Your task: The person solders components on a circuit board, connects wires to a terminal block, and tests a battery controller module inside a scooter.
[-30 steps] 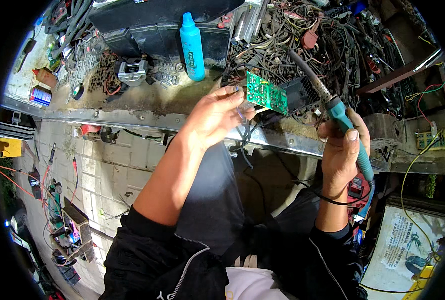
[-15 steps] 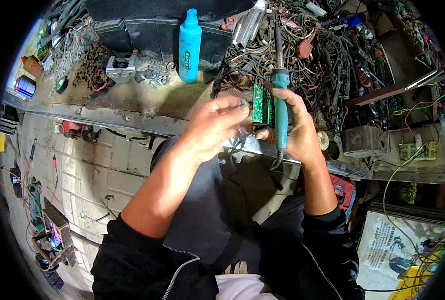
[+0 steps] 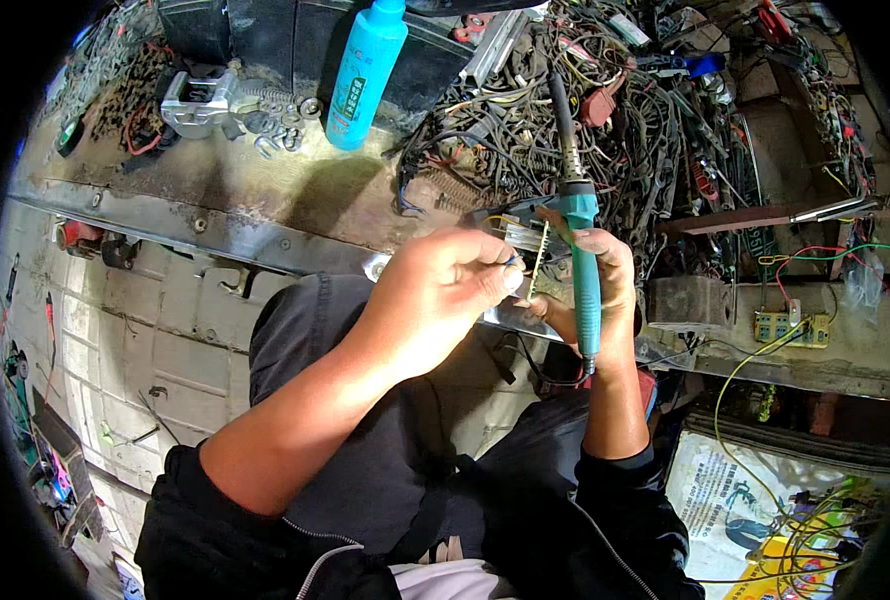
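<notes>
My right hand [image 3: 610,275] holds a teal-handled soldering iron [image 3: 586,280], its dark shaft pointing away from me over a heap of wires. The fingers of that same hand also grip a small circuit board [image 3: 538,262], turned nearly edge-on, with pale bumps along its edge and component parts on its left side. Close to the board's left face, my left hand [image 3: 455,275] is closed in a pinch. A speck of blue shows at its fingertips, too small to name. A cord runs from the iron's lower end.
A blue bottle [image 3: 367,75] stands on the bench ahead, beside a metal clamp-like part [image 3: 200,102] and loose washers. Tangled wires and springs [image 3: 485,150] crowd the bench behind my hands. To the right lie a rusty metal bar [image 3: 730,215] and a yellowish terminal block [image 3: 792,329].
The board has turned from showing its green face to nearly edge-on. My left hand has come closer to it. The view has shifted, so both hands appear lower.
</notes>
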The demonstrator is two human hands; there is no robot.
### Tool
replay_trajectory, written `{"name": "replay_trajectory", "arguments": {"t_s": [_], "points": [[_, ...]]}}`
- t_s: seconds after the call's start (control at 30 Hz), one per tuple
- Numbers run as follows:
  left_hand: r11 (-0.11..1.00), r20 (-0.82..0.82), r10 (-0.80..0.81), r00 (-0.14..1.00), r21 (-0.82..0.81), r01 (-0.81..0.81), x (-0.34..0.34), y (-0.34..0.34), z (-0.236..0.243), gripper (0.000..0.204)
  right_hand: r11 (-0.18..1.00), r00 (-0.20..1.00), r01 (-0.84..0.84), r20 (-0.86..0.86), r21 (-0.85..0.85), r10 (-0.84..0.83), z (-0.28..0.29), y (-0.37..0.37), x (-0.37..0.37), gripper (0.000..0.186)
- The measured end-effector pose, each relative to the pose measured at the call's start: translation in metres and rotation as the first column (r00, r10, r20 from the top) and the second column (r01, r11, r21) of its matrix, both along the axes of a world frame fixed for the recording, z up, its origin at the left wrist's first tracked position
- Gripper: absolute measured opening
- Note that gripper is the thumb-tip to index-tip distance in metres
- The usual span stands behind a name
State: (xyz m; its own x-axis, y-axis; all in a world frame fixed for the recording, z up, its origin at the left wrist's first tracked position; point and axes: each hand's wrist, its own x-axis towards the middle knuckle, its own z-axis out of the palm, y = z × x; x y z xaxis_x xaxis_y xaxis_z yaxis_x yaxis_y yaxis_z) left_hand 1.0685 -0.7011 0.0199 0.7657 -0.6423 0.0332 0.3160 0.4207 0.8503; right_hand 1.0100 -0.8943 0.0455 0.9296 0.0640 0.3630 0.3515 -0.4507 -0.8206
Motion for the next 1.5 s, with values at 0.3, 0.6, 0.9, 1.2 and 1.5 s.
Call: {"name": "replay_trajectory", "arguments": {"t_s": [0.3,0.6,0.9,1.2,1.5], "points": [[1.000,-0.001,-0.001,1.000,0.022,0.001,0.0021,0.0025,-0.0002,0.013,1.000,1.000,-0.027,-0.014,0.010,0.027,0.0035,0.0040,0.0038,0.074],[0.996,0.039,0.038,0.999,0.078,-0.041,0.0015,0.0024,-0.0032,0.015,0.997,0.999,0.043,-0.001,-0.067,-0.044,-0.0028,-0.0018,0.0007,0.072],[0.998,-0.054,0.028,0.998,0.053,-0.025,0.0008,0.0013,0.0008,0.016,0.997,0.997,0.066,-0.034,-0.042,-0.068,-0.0003,0.0028,0.0008,0.067],[0.997,-0.040,0.027,0.999,0.070,-0.024,0.0028,0.0002,-0.0026,0.016,0.997,0.997,0.078,-0.004,-0.027,-0.078,-0.0049,-0.0010,0.0025,0.065],[0.992,-0.070,0.018,0.997,0.128,-0.009,0.0038,0.0017,0.0004,0.020,0.999,0.999,0.041,-0.011,-0.023,-0.041,-0.0031,-0.0025,0.0032,0.070]]}}
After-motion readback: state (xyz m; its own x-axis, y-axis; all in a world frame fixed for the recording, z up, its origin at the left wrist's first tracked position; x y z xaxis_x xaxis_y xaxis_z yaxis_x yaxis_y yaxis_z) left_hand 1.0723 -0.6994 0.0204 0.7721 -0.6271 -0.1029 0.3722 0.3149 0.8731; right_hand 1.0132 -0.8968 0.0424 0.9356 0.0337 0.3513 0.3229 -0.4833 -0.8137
